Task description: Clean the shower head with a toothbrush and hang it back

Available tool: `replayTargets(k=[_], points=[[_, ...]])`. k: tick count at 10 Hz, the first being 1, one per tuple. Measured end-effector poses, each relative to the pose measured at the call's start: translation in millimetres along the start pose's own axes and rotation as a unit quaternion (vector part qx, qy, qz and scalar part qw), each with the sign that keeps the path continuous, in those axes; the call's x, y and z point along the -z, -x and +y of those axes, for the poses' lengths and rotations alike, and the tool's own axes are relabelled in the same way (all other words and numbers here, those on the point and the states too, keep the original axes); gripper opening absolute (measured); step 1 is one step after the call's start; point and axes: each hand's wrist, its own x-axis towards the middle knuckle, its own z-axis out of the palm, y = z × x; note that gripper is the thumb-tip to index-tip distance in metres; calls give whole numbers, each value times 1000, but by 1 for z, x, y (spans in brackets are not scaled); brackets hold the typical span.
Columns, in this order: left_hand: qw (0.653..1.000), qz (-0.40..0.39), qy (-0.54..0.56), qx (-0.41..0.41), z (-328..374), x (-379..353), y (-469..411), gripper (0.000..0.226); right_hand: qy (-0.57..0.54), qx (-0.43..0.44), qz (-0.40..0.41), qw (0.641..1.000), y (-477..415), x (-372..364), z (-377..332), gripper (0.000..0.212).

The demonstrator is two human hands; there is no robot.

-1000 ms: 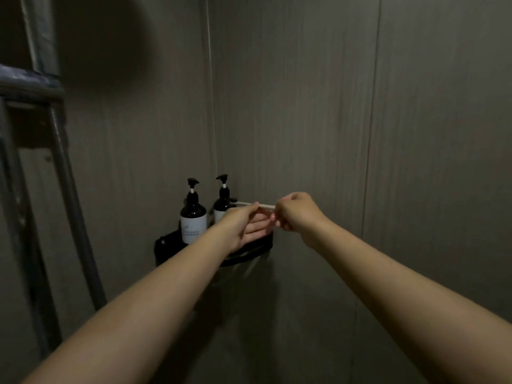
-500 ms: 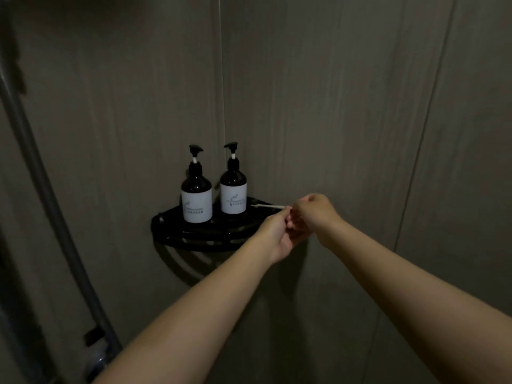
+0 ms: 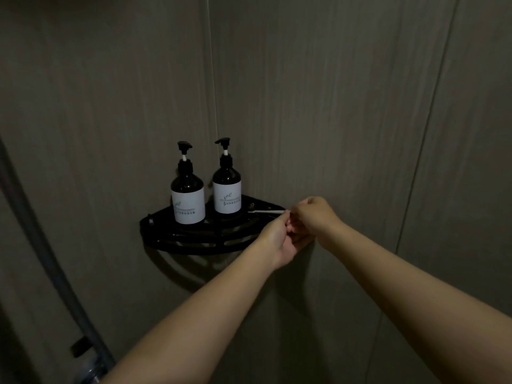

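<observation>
Pump bottle L (image 3: 187,202), pump bottle R (image 3: 227,195), on blk shelf (image 3: 194,241).

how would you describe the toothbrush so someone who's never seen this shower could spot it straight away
Find the black corner shelf where the two walls meet, carrying two dark pump bottles with white labels. The toothbrush runs level just right of the right bottle: the only thin white stick there, its right end pinched where the left hand and right hand meet.
</observation>
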Motion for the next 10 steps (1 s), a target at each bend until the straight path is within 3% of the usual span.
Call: replayTargets(k=[3,10], points=[[1000,-2,-12,6,-7,-3,-4,35,-11,-20,-3,1000,5,8,3,14],[998,-12,-53,36,-26,-11,29,41,-61,-57,-19,996,44,22,16,32]])
